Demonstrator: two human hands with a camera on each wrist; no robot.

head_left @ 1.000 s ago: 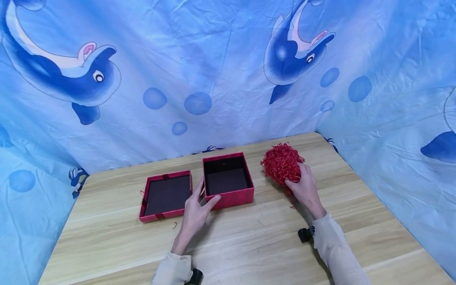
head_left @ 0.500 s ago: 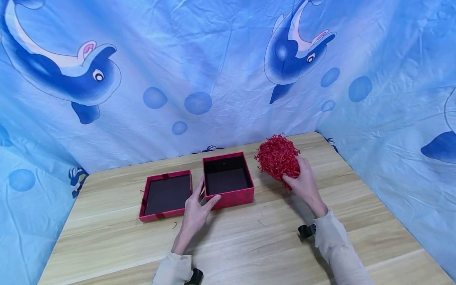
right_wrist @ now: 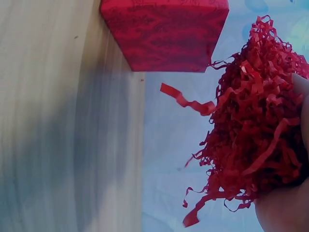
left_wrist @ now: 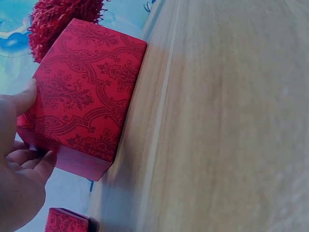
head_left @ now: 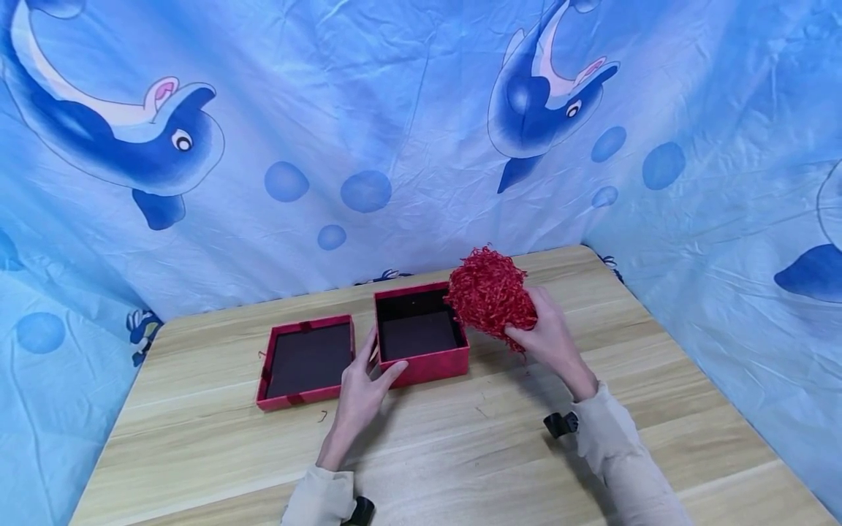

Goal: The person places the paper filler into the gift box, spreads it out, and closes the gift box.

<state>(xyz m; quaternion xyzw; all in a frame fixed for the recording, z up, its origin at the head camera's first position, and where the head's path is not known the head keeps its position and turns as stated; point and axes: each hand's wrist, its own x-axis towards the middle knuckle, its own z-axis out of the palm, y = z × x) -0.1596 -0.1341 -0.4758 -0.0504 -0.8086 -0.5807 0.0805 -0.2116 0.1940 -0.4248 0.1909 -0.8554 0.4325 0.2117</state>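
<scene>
A red patterned box with a dark inside stands uncovered on the table. At its front left corner my left hand grips it, thumb on the front wall and fingers against the left side. My right hand holds a large clump of red crinkled shredded paper raised over the box's right edge. In the right wrist view, loose strands of the shredded paper hang toward the box. The left wrist view shows my thumb flat on the box's front. The clump hides some of my right fingers.
The red box lid lies inside-up just left of the box. Small red scraps lie on the wooden table. A blue curtain printed with dolphins hangs behind the table and along its right side.
My right hand has lifted the shredded paper off the table and carried it left to the box's right edge. My left hand and the box have stayed put.
</scene>
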